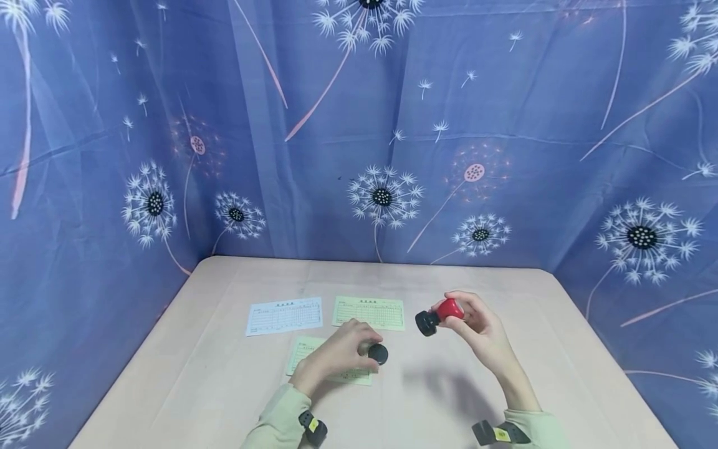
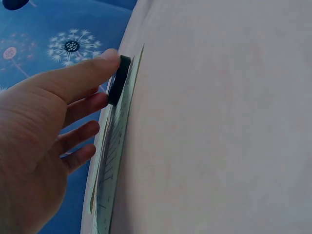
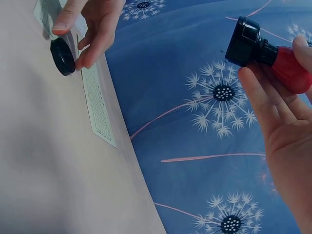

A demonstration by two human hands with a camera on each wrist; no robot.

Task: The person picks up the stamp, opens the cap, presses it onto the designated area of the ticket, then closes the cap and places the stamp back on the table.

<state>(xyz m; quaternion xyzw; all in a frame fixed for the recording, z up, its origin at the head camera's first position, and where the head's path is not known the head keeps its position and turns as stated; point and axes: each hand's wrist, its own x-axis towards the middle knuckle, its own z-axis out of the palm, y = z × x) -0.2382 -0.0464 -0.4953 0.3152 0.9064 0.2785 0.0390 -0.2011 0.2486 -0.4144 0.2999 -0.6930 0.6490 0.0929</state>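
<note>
My right hand grips a stamp by its red knob handle, holding it above the table. The stamp's round black base points to the left, and in the right wrist view the stamp lies tilted across the fingers. Between thumb and fingers my left hand pinches a round black cap. In the left wrist view this cap is seen edge-on. Below the left hand lies a green printed slip, partly hidden by that hand.
Farther back on the pale table lie a second green slip and, to its left, a light blue slip. A blue dandelion-print curtain stands behind the table and along both sides.
</note>
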